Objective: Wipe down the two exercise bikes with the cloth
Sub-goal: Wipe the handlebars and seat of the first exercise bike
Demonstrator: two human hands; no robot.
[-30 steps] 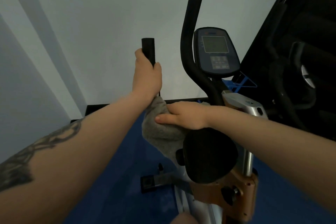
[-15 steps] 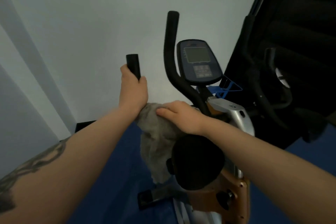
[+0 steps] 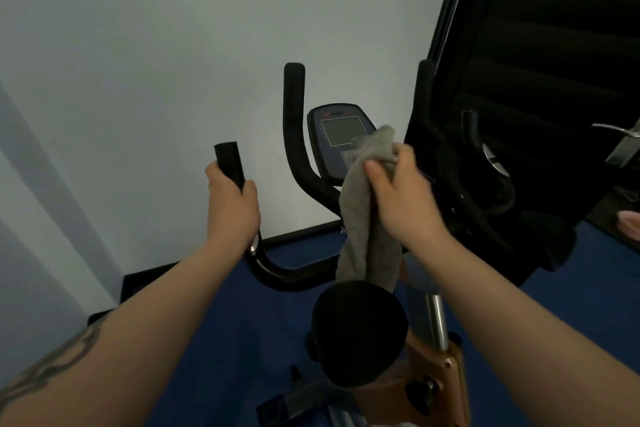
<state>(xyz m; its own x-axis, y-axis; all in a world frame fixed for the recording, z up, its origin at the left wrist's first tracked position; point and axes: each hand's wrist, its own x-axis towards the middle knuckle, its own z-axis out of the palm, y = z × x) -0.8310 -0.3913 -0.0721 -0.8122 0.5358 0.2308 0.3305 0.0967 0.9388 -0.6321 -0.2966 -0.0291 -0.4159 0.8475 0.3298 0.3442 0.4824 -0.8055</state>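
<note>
Left hand [image 3: 232, 204] wrapped round the near left handlebar grip [image 3: 229, 162]. Right hand [image 3: 403, 198] gripping grey cloth [image 3: 360, 218], raised before the console [image 3: 341, 140]; console lettering unreadable. Second bike [image 3: 485, 166] at right dark, indistinct.

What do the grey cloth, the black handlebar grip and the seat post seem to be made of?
The grey cloth looks like soft terry or microfibre: fuzzy, limp, hanging in folds from the right hand. The black handlebar grip in the left hand appears to be matte foam or rubber, without shine. The silver seat post seems polished metal, showing bright reflections.
</note>
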